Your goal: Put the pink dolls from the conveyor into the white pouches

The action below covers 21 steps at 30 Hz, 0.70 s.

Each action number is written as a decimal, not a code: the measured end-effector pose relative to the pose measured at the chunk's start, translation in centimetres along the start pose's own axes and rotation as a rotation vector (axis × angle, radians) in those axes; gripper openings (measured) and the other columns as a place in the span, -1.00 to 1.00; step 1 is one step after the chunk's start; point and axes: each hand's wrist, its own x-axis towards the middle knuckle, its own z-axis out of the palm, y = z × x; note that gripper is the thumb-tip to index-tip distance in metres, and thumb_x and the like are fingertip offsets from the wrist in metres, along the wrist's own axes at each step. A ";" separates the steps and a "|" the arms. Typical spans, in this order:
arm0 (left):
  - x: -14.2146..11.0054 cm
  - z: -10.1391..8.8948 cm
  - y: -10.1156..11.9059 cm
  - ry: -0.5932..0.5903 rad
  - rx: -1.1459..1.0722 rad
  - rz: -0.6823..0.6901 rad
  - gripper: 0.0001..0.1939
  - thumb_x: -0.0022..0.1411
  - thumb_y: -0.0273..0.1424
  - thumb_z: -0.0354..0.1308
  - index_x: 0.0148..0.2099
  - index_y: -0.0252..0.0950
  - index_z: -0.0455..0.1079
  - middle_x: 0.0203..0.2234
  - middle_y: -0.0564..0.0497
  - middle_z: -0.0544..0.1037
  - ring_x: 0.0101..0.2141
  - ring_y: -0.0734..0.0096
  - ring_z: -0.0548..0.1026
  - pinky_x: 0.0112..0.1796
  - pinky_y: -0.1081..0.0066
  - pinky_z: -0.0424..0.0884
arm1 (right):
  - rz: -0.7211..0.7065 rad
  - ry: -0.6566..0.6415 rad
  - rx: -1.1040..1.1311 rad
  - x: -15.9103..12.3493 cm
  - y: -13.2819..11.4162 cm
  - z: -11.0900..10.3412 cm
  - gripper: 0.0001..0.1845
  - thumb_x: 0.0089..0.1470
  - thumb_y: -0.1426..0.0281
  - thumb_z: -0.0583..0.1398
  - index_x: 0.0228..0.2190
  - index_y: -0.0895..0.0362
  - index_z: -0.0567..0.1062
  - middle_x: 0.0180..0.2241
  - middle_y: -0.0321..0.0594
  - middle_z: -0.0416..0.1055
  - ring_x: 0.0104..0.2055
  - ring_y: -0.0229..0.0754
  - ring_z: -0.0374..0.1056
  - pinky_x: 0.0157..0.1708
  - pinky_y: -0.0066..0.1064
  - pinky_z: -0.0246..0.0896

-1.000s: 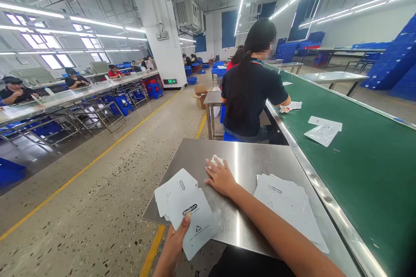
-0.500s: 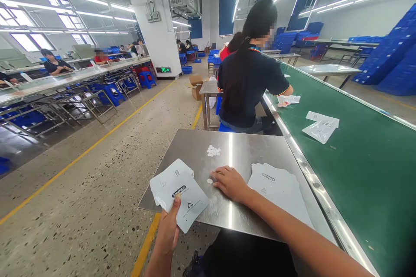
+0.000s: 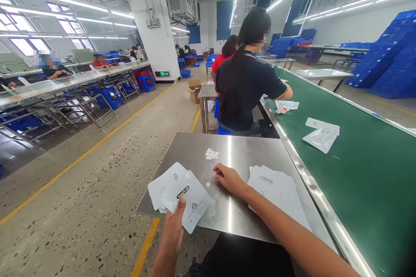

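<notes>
My left hand (image 3: 173,225) grips a fanned stack of white printed pouches (image 3: 191,207), thumb on top, over the left front of a metal table (image 3: 240,151). My right hand (image 3: 229,179) is just above the middle of the table, its fingers curled together; whatever is between the fingertips is too small to make out. One small white disc (image 3: 208,184) lies on the metal left of those fingers. Farther back is a little heap of similar white discs (image 3: 212,154). Under and beside my right forearm rests another pile of white pouches (image 3: 279,190).
A green conveyor belt (image 3: 364,173) with a metal edge runs along the right, carrying a few flat pouches (image 3: 322,136). Directly ahead sits a co-worker in a dark shirt (image 3: 240,82), beside the belt. A cardboard box (image 3: 194,91) stands on the floor beyond the table.
My right hand has drawn its fingers together and come up slightly, away from the single disc. My left hand with the pouches has shifted a little to the right.
</notes>
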 end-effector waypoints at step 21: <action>-1.3 8.7 -1.5 -0.382 0.753 0.445 -0.85 0.00 -0.32 0.16 -0.40 -0.30 0.38 -0.56 0.07 0.42 -0.49 0.40 0.30 -0.44 0.44 0.25 | -0.018 0.224 0.350 -8.3 -8.2 -9.8 -0.93 0.01 0.42 0.22 -0.44 0.05 0.53 -0.24 -0.27 0.43 -0.13 -0.20 0.31 -0.11 -0.33 0.22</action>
